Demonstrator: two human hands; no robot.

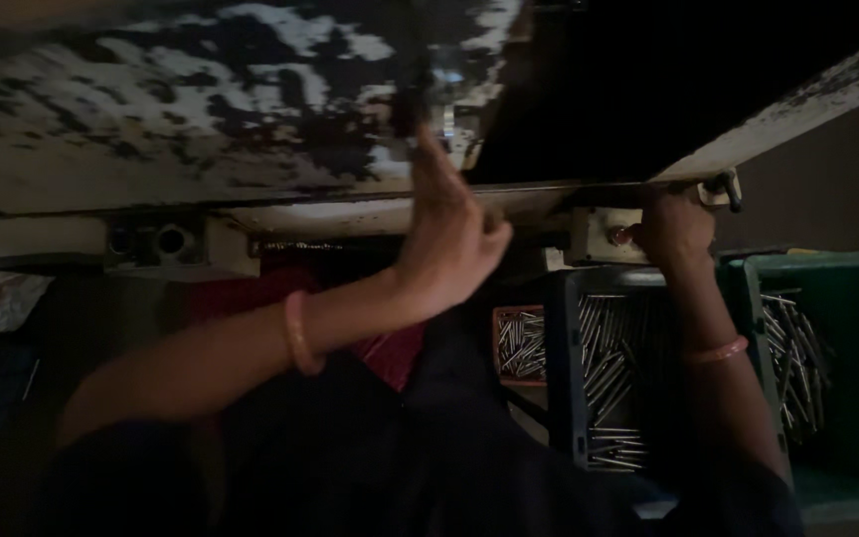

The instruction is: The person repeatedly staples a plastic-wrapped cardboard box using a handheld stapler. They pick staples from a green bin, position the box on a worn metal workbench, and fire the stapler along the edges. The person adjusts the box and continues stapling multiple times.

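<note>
The left hand [449, 239] is reaching up open-fingered to the worn machine edge [251, 139] while the right hand [673, 231] is clenching a small knob [620, 237], best held steady.

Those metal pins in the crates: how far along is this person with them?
Many metal pins already lie in the dark crate and the green crate; worked or waiting, I cannot tell. Now the left hand is raised at the worn machine, and the right hand is at its front edge.
</note>
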